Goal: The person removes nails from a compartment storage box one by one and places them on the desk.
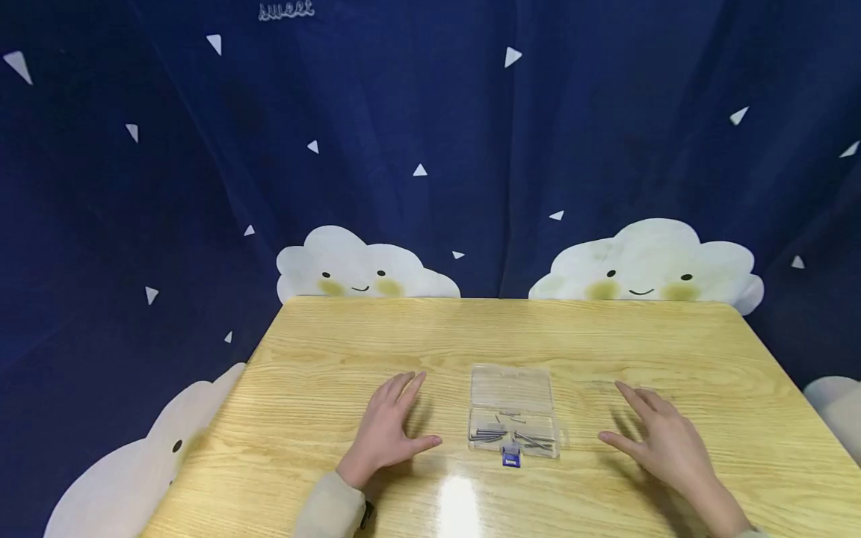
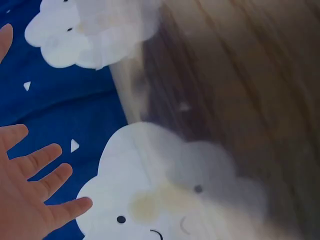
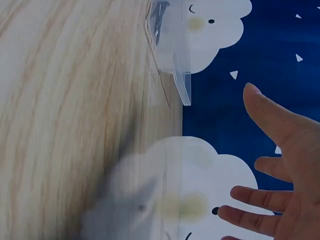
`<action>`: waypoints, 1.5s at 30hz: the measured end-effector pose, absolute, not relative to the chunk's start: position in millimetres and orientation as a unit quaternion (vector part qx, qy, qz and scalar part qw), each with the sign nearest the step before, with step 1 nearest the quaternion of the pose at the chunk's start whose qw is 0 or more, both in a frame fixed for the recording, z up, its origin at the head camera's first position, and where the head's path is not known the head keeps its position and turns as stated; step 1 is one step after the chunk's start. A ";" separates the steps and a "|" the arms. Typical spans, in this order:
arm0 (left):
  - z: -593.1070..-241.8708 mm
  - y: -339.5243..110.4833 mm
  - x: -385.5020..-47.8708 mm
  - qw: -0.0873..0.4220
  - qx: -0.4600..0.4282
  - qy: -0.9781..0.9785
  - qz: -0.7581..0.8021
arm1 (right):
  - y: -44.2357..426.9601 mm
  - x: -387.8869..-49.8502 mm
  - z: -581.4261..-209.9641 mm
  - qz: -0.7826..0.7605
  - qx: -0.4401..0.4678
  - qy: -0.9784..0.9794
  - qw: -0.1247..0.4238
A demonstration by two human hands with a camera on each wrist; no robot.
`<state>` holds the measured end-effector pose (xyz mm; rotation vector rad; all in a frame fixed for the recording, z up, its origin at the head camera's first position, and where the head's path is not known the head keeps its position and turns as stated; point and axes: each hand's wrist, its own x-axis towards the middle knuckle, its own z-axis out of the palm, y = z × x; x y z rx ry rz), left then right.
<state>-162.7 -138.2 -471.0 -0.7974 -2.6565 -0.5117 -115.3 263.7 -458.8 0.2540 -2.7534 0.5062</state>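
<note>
A clear plastic box lies on the table with its hinged lid tipped back. Slim grey metal pieces, like nails or screws, lie in its front compartments, with a few smaller ones behind. A small blue tab shows at the box's front edge. To the left of the box hovers my left hand, fingers extended and thumb apart, holding nothing. My right hand is to the box's right, likewise spread and holding nothing. The right wrist view catches the raised lid beyond the right hand.
The wooden table carries the box near its middle, and a bright glare spot shows in front of it. Behind the table hangs a dark blue curtain printed with white clouds and triangles.
</note>
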 end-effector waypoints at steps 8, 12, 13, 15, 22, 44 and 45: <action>-476.1 -129.1 -168.8 0.091 -0.298 -0.924 -0.223 | 252.7 -117.1 -462.2 0.232 0.099 -0.957 0.140; -475.8 -124.5 -171.3 0.059 -0.306 -0.924 -0.223 | 248.1 -120.4 -467.8 0.249 0.124 -0.948 0.151; -475.7 -123.4 -172.1 0.052 -0.308 -0.923 -0.223 | 247.1 -121.1 -469.4 0.254 0.128 -0.946 0.154; -476.2 -121.0 -174.3 0.040 -0.312 -0.924 -0.219 | 245.3 -122.4 -472.6 0.264 0.135 -0.943 0.154; -479.7 -112.4 -183.6 -0.007 -0.334 -0.919 -0.209 | 238.7 -126.5 -483.3 0.296 0.165 -0.927 0.163; -485.4 -89.3 -196.1 -0.078 -0.374 -0.902 -0.201 | 214.2 -134.5 -495.6 0.352 0.230 -0.897 0.133; -485.5 -89.0 -196.2 -0.079 -0.373 -0.902 -0.201 | 213.6 -134.9 -496.1 0.355 0.231 -0.897 0.129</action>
